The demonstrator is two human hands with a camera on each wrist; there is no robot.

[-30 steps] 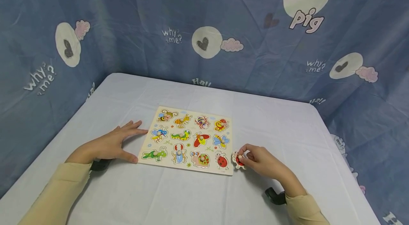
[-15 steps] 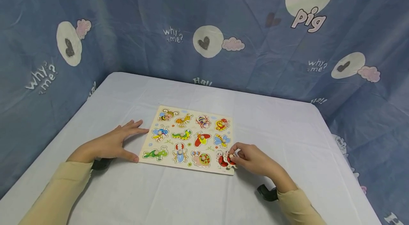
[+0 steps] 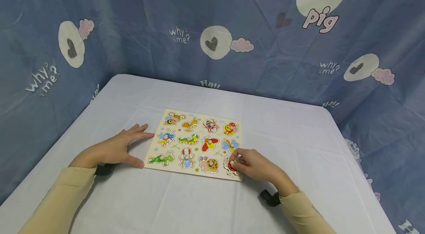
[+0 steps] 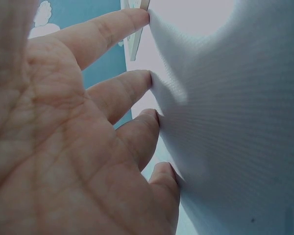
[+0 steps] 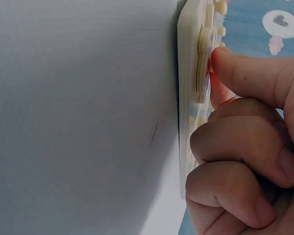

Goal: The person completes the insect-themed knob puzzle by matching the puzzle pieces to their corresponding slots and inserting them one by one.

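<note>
A wooden peg puzzle board (image 3: pixel 222 175) with rows of colourful insect pieces lies on the table. At its front right corner my right hand (image 3: pixel 255 165) pinches the knob of a ladybug puzzle piece (image 3: pixel 228 168) between thumb and index finger. In the right wrist view that wooden ladybug piece (image 5: pixel 202 73) stands slightly proud of the board's face, over the printed ladybug spot. The other fingers of this hand are curled in. My left hand (image 3: pixel 116 148) is spread on the table, its thumb and index fingertips right at the board's left edge.
A white cloth covers the table (image 3: pixel 186 204). Behind and to both sides hangs a blue printed curtain (image 3: pixel 265 64). Several other knobbed insect pieces, such as a green caterpillar (image 3: pixel 188 139) and a snail (image 3: pixel 209 164), sit in the board. Both wrists carry black straps.
My right hand has moved left with the ladybug piece, from beside the board onto its front right corner, now overlapping the printed ladybug. The left hand stays where it was.
</note>
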